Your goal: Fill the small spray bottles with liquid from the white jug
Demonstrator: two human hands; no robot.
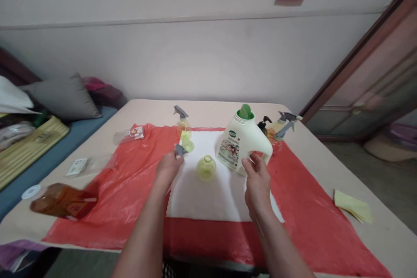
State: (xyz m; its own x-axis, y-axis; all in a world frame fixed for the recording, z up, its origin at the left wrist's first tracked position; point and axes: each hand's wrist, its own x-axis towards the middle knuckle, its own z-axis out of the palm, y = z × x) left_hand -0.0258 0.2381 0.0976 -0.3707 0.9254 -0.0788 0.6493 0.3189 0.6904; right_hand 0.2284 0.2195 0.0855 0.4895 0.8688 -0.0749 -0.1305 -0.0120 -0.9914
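My left hand [167, 168] is closed on a grey spray head [180, 151] just left of a small open yellow-green bottle [206, 167] standing on a white cloth [208, 195]. My right hand [257, 178] reaches to the handle of a white detergent jug [243, 144] with a green cap; its fingers curl at the handle, touching it. A yellow spray bottle [183, 125] with a grey trigger stands behind, at the cloth's far left corner.
A red plastic sheet [130, 191] covers the table [374, 169]. An amber bottle [61, 202] lies on its side at the left. Two more spray bottles [282, 127] stand at the back right. Yellow paper [353, 206] lies right; small packets [128, 135] lie left.
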